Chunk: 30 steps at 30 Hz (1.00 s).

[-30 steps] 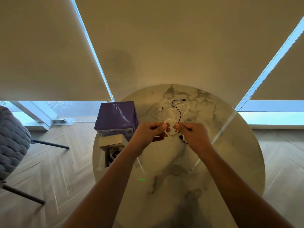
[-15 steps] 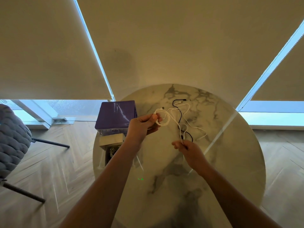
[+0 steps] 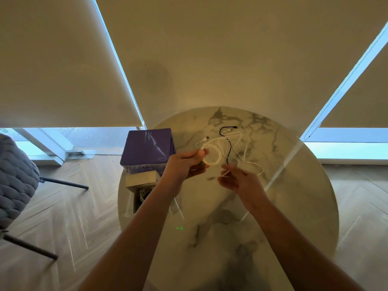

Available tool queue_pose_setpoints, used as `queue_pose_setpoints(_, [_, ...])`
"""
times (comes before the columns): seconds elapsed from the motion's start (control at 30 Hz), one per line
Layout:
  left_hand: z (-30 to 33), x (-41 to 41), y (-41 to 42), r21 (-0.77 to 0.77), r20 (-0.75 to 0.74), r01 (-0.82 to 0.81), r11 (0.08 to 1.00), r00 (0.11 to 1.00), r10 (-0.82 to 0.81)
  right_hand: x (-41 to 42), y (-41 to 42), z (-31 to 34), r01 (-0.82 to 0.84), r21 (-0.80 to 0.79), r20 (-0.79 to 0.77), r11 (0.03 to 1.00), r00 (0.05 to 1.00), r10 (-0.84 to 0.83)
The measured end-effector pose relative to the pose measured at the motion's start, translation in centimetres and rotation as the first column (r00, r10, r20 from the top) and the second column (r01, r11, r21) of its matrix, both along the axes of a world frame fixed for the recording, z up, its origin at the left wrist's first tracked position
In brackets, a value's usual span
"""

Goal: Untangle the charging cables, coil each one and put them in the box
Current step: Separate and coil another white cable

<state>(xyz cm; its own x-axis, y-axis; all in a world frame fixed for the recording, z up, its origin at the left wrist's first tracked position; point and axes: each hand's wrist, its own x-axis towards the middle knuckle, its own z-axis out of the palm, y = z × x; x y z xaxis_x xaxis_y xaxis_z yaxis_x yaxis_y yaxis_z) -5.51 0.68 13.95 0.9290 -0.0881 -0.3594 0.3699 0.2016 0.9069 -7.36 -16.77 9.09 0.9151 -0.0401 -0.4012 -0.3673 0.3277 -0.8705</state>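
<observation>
Left hand (image 3: pixel 184 164): pinches white cable (image 3: pixel 214 154) coil above marble table (image 3: pixel 294 206). Right hand (image 3: pixel 241 181): blurred, grip indeterminate, touching white strand. Black cable (image 3: pixel 230 149): runs away from viewer.

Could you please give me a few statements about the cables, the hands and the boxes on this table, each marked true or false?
1. The left hand pinches a loop of the white cable. True.
2. The black cable is already coiled inside the open box. False: it lies loose on the marble table, crossed with the white cable.
3. The purple box stands at the table's left edge, beyond the open box. True.
4. The right hand grips the purple box. False: it is near the white cable's trailing end, far from that box.
5. The table is square and wooden. False: it is round, with marble veining.
</observation>
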Motion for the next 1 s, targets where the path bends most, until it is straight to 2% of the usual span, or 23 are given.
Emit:
queue_pose_setpoints(0.13, [0.1,-0.1,-0.1,0.031,0.013,0.026,0.999,1.0,-0.026,1.3,-0.2,2.6,0.104,0.305,-0.005,0.947,0.994,-0.108])
queue_pose_setpoints(0.23, [0.1,-0.3,-0.3,0.052,0.029,0.041,0.998,0.999,-0.043,1.6,-0.4,3.5,0.118,0.363,-0.039,0.924,0.993,-0.112])
queue_pose_setpoints(0.33, [0.1,-0.5,-0.6,0.066,0.041,0.067,0.996,0.997,-0.069,1.6,-0.5,3.5,0.058,0.381,-0.076,0.923,0.997,-0.031])
queue_pose_setpoints(0.47, [0.1,-0.6,-1.1,0.093,0.054,0.05,0.994,0.997,-0.055,1.2,0.2,3.6,-0.113,0.293,-0.098,0.95,0.984,0.148])
queue_pose_setpoints(0.57, [0.0,-0.4,-1.1,0.097,0.062,0.003,0.995,0.998,-0.01,0.9,0.3,3.8,-0.191,0.322,-0.09,0.927,0.969,0.231])
queue_pose_setpoints(0.67, [-0.1,-0.2,-0.9,0.11,0.068,-0.017,0.994,0.998,0.009,0.7,0.6,4.1,-0.261,0.323,-0.016,0.91,0.96,0.281])
queue_pose_setpoints(0.8, [-0.5,-0.1,-1.0,0.118,0.087,-0.02,0.993,0.996,0.01,0.9,1.0,3.5,-0.276,0.186,0.075,0.943,0.961,0.266])
queue_pose_setpoints(1.0, [-0.3,0.6,-0.7,0.066,0.091,-0.14,0.988,0.987,0.134,0.1,0.7,2.0,-0.398,-0.051,-0.058,0.916,0.917,0.395])
